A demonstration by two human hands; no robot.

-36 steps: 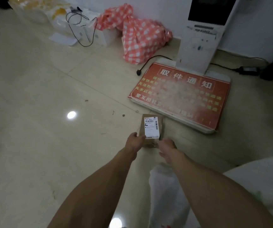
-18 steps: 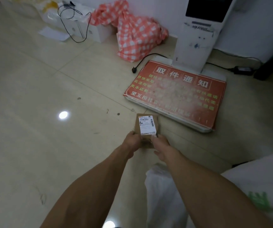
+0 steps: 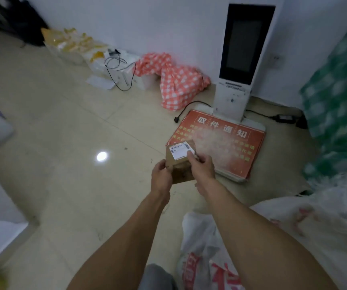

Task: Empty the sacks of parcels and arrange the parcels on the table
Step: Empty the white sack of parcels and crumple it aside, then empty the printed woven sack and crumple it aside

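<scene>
Above the floor tiles [image 3: 74,185], a brown labelled parcel [image 3: 179,170] hung between both hands, long axis 11 to 5 o'clock: left hand [image 3: 161,175] curled round its 9 o'clock edge, right hand [image 3: 202,167] pinching the 3 o'clock edge beside the label [image 3: 178,152], sack [image 3: 197,237] at 6.

The parcel [image 3: 179,162] sits between both hands, before the sign [image 3: 227,141]; the sack [image 3: 293,237] lies right.
</scene>
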